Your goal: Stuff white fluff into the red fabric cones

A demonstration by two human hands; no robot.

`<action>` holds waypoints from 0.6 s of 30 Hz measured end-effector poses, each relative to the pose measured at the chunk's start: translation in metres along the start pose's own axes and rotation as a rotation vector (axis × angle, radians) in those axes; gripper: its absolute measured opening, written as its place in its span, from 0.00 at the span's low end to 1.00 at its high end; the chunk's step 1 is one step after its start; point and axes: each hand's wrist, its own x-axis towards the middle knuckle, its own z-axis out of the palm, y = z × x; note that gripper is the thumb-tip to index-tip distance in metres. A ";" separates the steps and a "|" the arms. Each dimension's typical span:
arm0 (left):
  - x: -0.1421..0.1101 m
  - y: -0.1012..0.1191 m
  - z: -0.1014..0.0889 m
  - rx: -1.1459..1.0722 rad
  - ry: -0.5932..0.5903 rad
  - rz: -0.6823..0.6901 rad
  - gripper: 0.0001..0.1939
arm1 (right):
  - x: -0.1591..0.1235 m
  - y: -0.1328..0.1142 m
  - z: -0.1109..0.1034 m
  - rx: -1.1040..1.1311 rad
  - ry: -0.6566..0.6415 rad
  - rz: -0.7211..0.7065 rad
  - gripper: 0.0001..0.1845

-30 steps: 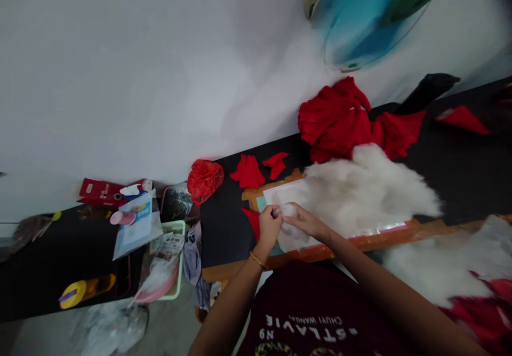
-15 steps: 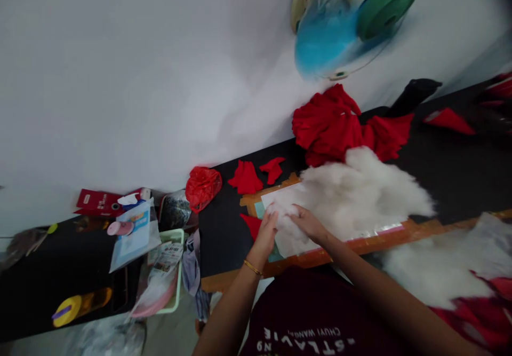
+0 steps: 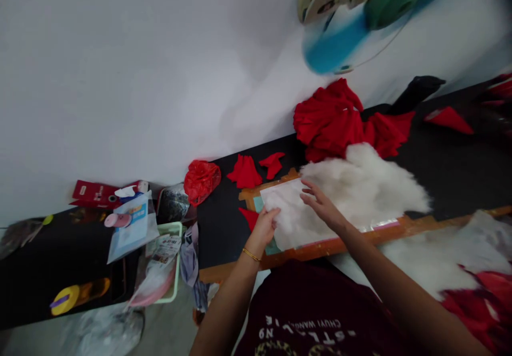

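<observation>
My left hand (image 3: 265,226) is closed, with thumb and fingers pinching the edge of a loose tuft of white stuffing (image 3: 285,215) above a white sheet (image 3: 294,241). My right hand (image 3: 323,206) is open, its fingers apart, and holds nothing. It hovers beside the left end of a big fluffy heap of white stuffing (image 3: 368,182). A small red fabric piece (image 3: 249,218) lies just left of my left hand, partly hidden by it.
Behind the heap sits a pile of red fabric (image 3: 330,121). Two red pieces and a red plastic bag (image 3: 202,181) lie at the table's back left. A fan (image 3: 368,14) with blurred blue blades hangs on the wall. More stuffing (image 3: 424,260) is at lower right; a green basket (image 3: 176,270) stands left.
My right hand has let go of the tuft and moved right and up, its fingers spreading. My left hand still has the tuft. The view has shifted slightly.
</observation>
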 end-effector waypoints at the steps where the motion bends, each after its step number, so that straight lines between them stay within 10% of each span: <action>1: 0.001 0.001 -0.001 -0.002 0.012 0.000 0.19 | 0.002 -0.003 -0.002 0.027 -0.032 0.043 0.36; 6: 0.006 -0.004 0.002 -0.091 0.103 0.035 0.18 | -0.009 -0.001 0.036 -0.162 -0.257 -0.109 0.53; 11: 0.003 -0.009 0.012 -0.072 0.070 0.035 0.19 | -0.022 0.016 0.073 -0.433 -0.067 -0.201 0.28; 18: 0.009 -0.014 0.014 0.064 0.133 0.111 0.14 | -0.017 0.013 0.066 -0.243 0.035 -0.276 0.28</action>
